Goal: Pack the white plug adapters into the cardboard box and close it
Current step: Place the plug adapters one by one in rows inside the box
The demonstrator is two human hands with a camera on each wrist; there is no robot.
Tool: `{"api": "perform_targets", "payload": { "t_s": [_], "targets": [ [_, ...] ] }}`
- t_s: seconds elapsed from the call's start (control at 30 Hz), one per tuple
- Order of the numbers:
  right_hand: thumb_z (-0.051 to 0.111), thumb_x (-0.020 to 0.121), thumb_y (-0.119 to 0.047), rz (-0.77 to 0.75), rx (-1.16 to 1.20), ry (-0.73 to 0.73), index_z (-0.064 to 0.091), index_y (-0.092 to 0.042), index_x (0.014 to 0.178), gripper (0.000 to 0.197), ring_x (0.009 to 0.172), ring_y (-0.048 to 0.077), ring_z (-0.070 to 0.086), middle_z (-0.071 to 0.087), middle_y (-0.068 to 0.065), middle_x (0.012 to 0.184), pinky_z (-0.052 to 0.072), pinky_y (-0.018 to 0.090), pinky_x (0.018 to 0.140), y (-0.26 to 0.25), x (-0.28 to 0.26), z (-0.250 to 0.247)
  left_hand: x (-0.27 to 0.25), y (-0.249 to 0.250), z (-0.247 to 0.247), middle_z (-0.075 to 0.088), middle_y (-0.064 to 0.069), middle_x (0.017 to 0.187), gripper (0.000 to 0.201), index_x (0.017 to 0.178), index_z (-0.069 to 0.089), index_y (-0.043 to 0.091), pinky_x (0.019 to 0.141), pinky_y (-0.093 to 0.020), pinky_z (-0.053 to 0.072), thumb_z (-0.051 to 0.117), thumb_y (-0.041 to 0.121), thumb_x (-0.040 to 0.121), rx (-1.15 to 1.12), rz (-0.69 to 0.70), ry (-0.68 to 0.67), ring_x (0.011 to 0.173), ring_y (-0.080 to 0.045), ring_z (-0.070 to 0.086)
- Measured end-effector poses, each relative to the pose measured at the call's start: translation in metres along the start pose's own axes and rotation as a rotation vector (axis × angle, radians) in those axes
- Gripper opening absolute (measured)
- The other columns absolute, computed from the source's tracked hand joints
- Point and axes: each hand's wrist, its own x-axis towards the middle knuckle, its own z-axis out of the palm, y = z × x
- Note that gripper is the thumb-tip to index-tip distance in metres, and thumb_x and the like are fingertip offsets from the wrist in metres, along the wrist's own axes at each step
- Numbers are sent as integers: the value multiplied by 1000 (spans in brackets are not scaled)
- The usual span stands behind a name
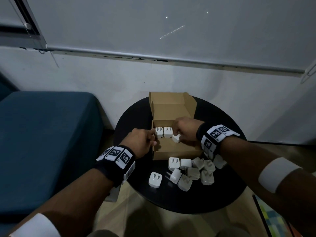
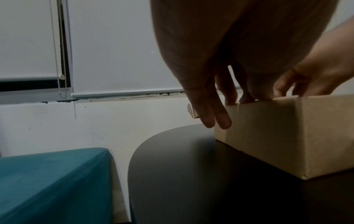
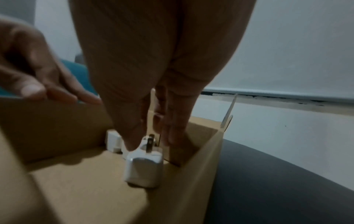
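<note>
At the centre of the head view an open cardboard box (image 1: 177, 148) sits on a round black table (image 1: 136, 117), its lid (image 1: 171, 106) standing up at the far side. Two white plug adapters (image 1: 163, 132) stand side by side against the box's far wall, prongs up. The right hand (image 1: 185, 130) reaches into the box and holds a third adapter (image 1: 176, 138) just right of that pair; in the right wrist view its fingertips (image 3: 132, 145) pinch this adapter (image 3: 143, 165) narrowly from above while it rests on the box floor, prongs up. The left hand (image 1: 142, 142) sits at the box's left wall; the left wrist view shows its fingers (image 2: 212, 115) relaxed, draped over the top edge and down the outer side of the box (image 2: 287, 133), steadying it and holding nothing.

In the lower centre of the head view a loose pile of adapters (image 1: 191, 170) lies on the table just in front of the box. Both wrists wear black bands bearing white tags (image 1: 119, 155) with black square code patterns; no readable writing or brand shows anywhere. A teal cushioned seat (image 1: 47, 142) fills the left of the frame.
</note>
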Motion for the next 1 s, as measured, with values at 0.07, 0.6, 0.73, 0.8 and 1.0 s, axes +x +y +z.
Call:
{"api": "perform_targets", "payload": {
  "t_s": [0.07, 0.6, 0.73, 0.8, 1.0],
  "targets": [
    [71, 82, -17, 39, 51, 72, 68, -16, 96, 15, 92, 20, 61, 60, 2, 104, 54, 33, 82, 1, -4, -1, 0, -1, 1, 51, 9, 149, 23, 112, 74, 22, 111, -38, 43, 64, 26, 91, 4, 3, -3, 131, -17, 55],
    [48, 89, -1, 116, -53, 30, 66, -7, 99, 21, 92, 32, 64, 62, 14, 106, 54, 40, 87, -5, 5, 13, 3, -3, 2, 51, 10, 149, 25, 113, 74, 21, 112, -36, 42, 64, 28, 90, 17, 6, -2, 131, -17, 55],
    [55, 86, -2, 113, -52, 83, 69, -7, 102, 22, 92, 30, 65, 63, 12, 107, 56, 42, 85, -2, 4, 17, 3, -4, 3, 52, 10, 148, 24, 111, 74, 24, 110, -39, 44, 65, 29, 90, 8, 1, 0, 130, -19, 56],
    [57, 85, -3, 112, -44, 100, 69, -7, 104, 23, 93, 29, 64, 63, 11, 108, 56, 41, 86, -1, 2, 18, 3, -3, 3, 51, 11, 149, 23, 111, 74, 25, 111, -40, 44, 65, 29, 90, 6, -3, 3, 130, -18, 56],
    [54, 92, -16, 29, 3, 207, 65, -20, 113, 24, 99, 22, 60, 61, 2, 114, 52, 36, 84, -22, -26, 2, 3, -3, 2, 51, 13, 148, 27, 114, 73, 23, 110, -40, 44, 64, 31, 90, 53, 16, -11, 131, -19, 56]
  ]
}}
